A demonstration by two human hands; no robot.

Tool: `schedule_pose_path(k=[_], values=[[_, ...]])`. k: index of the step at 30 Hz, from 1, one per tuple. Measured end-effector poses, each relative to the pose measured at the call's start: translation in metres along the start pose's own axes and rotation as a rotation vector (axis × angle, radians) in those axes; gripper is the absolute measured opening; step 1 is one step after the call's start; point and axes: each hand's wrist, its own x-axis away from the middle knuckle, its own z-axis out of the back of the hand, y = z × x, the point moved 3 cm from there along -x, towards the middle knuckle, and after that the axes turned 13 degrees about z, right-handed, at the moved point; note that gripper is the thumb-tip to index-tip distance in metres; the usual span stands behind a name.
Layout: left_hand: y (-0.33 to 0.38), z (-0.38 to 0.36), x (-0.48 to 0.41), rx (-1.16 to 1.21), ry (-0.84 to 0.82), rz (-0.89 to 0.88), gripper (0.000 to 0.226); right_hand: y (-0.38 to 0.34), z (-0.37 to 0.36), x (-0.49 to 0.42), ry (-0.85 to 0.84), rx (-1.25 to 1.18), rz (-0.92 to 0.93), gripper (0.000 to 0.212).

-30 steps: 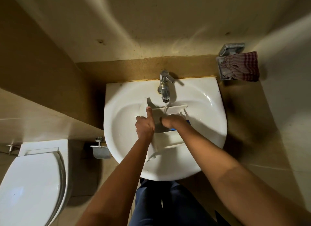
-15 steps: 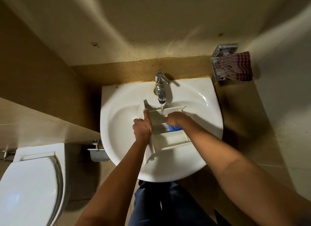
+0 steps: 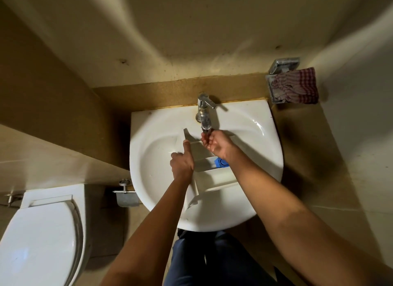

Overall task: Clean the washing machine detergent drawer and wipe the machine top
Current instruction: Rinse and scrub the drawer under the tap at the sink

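The white detergent drawer [image 3: 214, 177] lies in the white sink [image 3: 265, 141], its blue insert [image 3: 221, 162] showing near the middle. My left hand [image 3: 181, 161] grips the drawer's left wall, thumb stretched along the edge. My right hand [image 3: 215, 142] is lifted off the drawer and cupped palm-up right under the spout of the metal tap [image 3: 204, 113], wet, holding nothing.
A checked red cloth [image 3: 297, 86] hangs on a metal holder [image 3: 284, 65] on the wall at the upper right. A white toilet [image 3: 40, 241] stands at the lower left, with a metal paper holder [image 3: 126, 197] between it and the sink.
My right hand has left the drawer's far compartment and risen to the tap's spout, turned palm-up. My left hand keeps its grip on the drawer.
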Motion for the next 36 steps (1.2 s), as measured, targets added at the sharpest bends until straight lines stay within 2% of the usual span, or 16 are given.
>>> schedule_pose_path(k=[2, 6, 8, 10, 12, 14, 16, 18, 20, 22, 24, 28, 32, 36], values=[[0.0, 0.0, 0.0, 0.001, 0.0, 0.007, 0.08, 0.001, -0.004, -0.004, 0.001, -0.142, -0.039, 0.026], [0.001, -0.001, 0.001, 0.003, 0.005, -0.001, 0.081, 0.006, -0.003, -0.009, -0.067, -0.219, -0.058, 0.027], [0.001, -0.001, 0.0, 0.003, 0.005, 0.0, 0.081, 0.005, -0.002, -0.005, -0.091, -0.217, -0.07, 0.026], [0.001, -0.001, -0.001, 0.002, 0.004, 0.004, 0.081, 0.007, 0.002, 0.005, -0.06, -0.117, -0.077, 0.027], [0.001, 0.0, 0.0, 0.0, -0.001, 0.005, 0.08, 0.017, 0.007, 0.018, -0.023, 0.14, -0.041, 0.029], [0.002, 0.0, 0.0, -0.008, -0.008, 0.008, 0.08, 0.028, 0.012, 0.032, -0.074, 0.618, 0.128, 0.024], [0.002, 0.001, 0.001, -0.014, -0.011, 0.013, 0.08, 0.041, 0.015, 0.046, -0.314, 1.177, 0.372, 0.02], [0.003, 0.001, 0.001, -0.01, -0.015, 0.018, 0.079, 0.049, 0.022, 0.061, -0.545, 1.627, 0.526, 0.023], [0.002, 0.001, 0.0, -0.003, -0.022, 0.029, 0.078, 0.043, 0.033, 0.067, -0.564, 1.801, 0.63, 0.031], [0.001, 0.0, 0.001, 0.006, -0.026, 0.029, 0.078, 0.037, 0.039, 0.069, -0.535, 1.852, 0.659, 0.034], [0.0, 0.0, 0.002, 0.015, -0.025, 0.026, 0.078, 0.039, 0.034, 0.071, -0.48, 1.842, 0.651, 0.029], [0.001, 0.0, 0.003, 0.009, -0.031, 0.023, 0.08, 0.051, 0.029, 0.074, -0.395, 1.66, 0.588, 0.018], [0.001, 0.001, 0.004, 0.0, -0.031, 0.009, 0.08, 0.033, 0.049, 0.066, -0.358, 1.811, 0.685, 0.017], [0.001, 0.001, 0.003, -0.008, -0.039, 0.015, 0.079, 0.023, 0.067, 0.061, -0.308, 1.848, 0.682, 0.025]])
